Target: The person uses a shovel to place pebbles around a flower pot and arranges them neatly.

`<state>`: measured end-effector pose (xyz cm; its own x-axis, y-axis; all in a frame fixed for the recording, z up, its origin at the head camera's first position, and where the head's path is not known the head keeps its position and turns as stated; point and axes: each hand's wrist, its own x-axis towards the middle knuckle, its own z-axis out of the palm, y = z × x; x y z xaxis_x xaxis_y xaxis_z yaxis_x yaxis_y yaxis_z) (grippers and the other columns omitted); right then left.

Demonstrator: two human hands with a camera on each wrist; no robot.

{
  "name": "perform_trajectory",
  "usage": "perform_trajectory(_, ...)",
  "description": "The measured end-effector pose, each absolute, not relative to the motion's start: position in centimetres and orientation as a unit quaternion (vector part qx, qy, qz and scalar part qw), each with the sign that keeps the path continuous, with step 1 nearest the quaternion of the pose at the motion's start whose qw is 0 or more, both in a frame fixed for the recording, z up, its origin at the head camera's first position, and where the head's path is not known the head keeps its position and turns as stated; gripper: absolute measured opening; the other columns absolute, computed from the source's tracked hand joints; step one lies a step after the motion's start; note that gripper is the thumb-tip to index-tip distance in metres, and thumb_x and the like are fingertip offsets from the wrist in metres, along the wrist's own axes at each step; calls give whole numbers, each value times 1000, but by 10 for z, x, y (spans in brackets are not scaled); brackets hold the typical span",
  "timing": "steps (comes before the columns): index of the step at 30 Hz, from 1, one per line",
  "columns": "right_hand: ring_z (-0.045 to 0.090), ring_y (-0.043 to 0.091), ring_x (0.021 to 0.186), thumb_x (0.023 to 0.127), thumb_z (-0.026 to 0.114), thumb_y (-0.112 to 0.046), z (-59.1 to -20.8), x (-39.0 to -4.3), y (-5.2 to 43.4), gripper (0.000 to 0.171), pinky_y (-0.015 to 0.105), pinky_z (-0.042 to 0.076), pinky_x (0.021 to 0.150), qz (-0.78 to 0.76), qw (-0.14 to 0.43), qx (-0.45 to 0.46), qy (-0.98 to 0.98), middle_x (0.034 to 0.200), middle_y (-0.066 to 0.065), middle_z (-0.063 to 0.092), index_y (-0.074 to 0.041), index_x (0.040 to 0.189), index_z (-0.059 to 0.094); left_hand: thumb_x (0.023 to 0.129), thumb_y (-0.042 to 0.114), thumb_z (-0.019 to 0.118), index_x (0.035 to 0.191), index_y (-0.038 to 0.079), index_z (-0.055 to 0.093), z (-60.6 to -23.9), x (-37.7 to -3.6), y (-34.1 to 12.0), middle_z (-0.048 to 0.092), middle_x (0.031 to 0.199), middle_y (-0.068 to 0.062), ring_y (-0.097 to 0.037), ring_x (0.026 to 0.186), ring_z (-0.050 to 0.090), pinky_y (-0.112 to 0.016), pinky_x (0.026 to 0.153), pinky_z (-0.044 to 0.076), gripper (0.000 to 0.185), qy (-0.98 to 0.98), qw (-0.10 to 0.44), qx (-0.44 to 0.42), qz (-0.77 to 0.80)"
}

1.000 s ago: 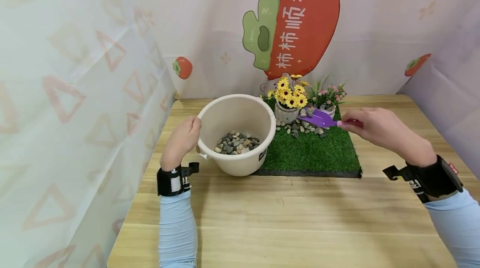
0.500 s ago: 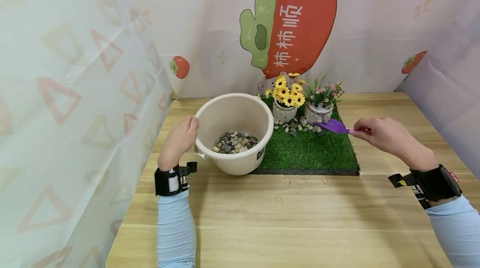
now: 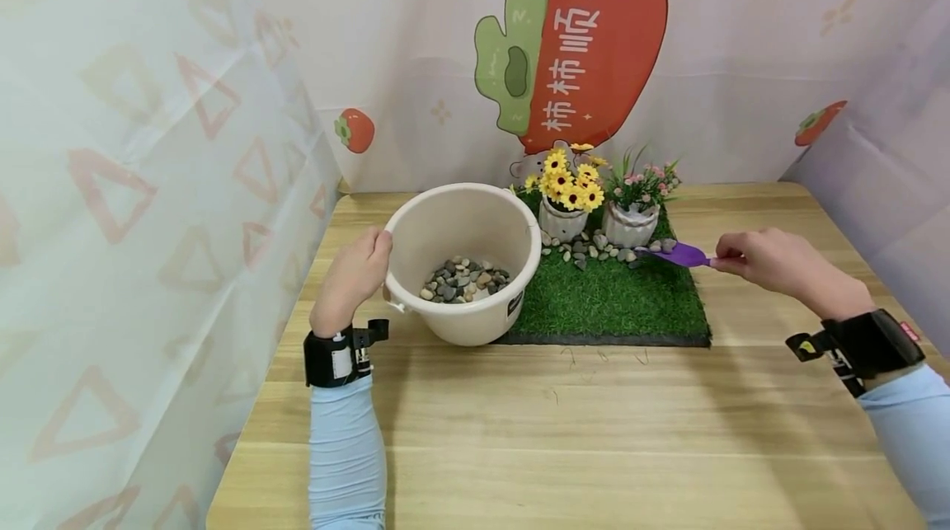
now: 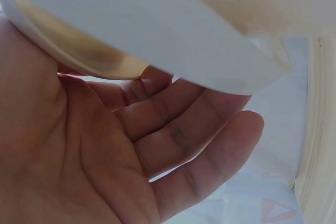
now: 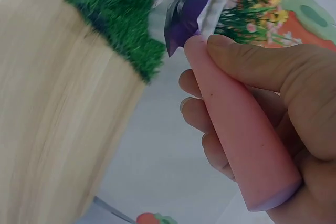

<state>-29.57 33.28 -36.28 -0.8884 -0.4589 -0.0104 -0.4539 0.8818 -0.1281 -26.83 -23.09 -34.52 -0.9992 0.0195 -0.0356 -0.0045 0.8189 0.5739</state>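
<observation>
A cream plastic bowl [image 3: 416, 221] with several pebbles [image 3: 463, 280] in its bottom stands on the wooden table [image 3: 564, 423]. My left hand [image 3: 353, 274] rests against the bowl's left rim [image 4: 157, 30], fingers relaxed and slightly bent under it. My right hand [image 3: 764, 260] grips the pink handle [image 5: 236, 140] of a small purple scoop [image 3: 679, 254], whose blade [image 5: 185, 14] hovers low over the right side of the green grass mat [image 3: 609, 299]. Loose pebbles [image 3: 594, 248] lie on the mat before two white flower pots.
A pot of yellow flowers [image 3: 567, 199] and a pot of pink flowers [image 3: 634, 200] stand at the mat's back. Patterned cloth walls enclose the table on the left, back and right. Bare wood lies in front of the mat.
My right hand has drawn the scoop back to the right and down, away from the flower pots toward the mat's right edge. My left hand has stayed on the bowl.
</observation>
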Motion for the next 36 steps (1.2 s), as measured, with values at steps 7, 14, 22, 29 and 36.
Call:
perform_trajectory(7, 38, 13, 57, 91, 67, -13, -356, -311, 328, 14, 29, 26, 55, -13, 66, -243, 968, 65, -3, 46, -16, 80, 59, 104, 47, 18, 134, 8, 48, -343, -266, -231, 62, 118, -15, -30, 99, 59, -40, 80, 45, 58, 953, 27, 0, 302)
perform_trajectory(14, 35, 12, 55, 92, 66, -12, -345, -311, 324, 21, 27, 23, 54, 15, 70, -251, 965, 62, -3, 39, -17, 76, 53, 104, 45, 19, 130, 7, 50, -343, -267, -229, 62, 115, -15, -30, 95, 58, -38, 75, 44, 56, 953, 19, 5, 304)
perform_trajectory(22, 36, 12, 53, 91, 67, -12, -322, -303, 322, 22, 26, 25, 52, 30, 64, -247, 967, 61, -3, 40, -17, 75, 54, 104, 44, 18, 130, 6, 49, -342, -265, -232, 62, 112, -16, -30, 93, 59, -37, 73, 44, 55, 952, 22, -2, 305)
perform_trajectory(29, 40, 12, 56, 92, 65, -13, -319, -295, 328, 8, 28, 29, 52, 17, 62, -233, 970, 65, -4, 51, -14, 85, 64, 104, 44, 18, 131, 6, 49, -340, -266, -233, 61, 117, -16, -31, 98, 58, -41, 78, 45, 57, 954, 19, -1, 299)
perform_trajectory(36, 45, 13, 56, 94, 61, -11, -327, -283, 331, 10, 30, 33, 49, -18, 66, -209, 976, 72, -3, 62, -8, 101, 67, 104, 45, 19, 133, 6, 49, -341, -266, -232, 61, 118, -15, -31, 98, 58, -40, 78, 45, 57, 953, 27, -2, 303)
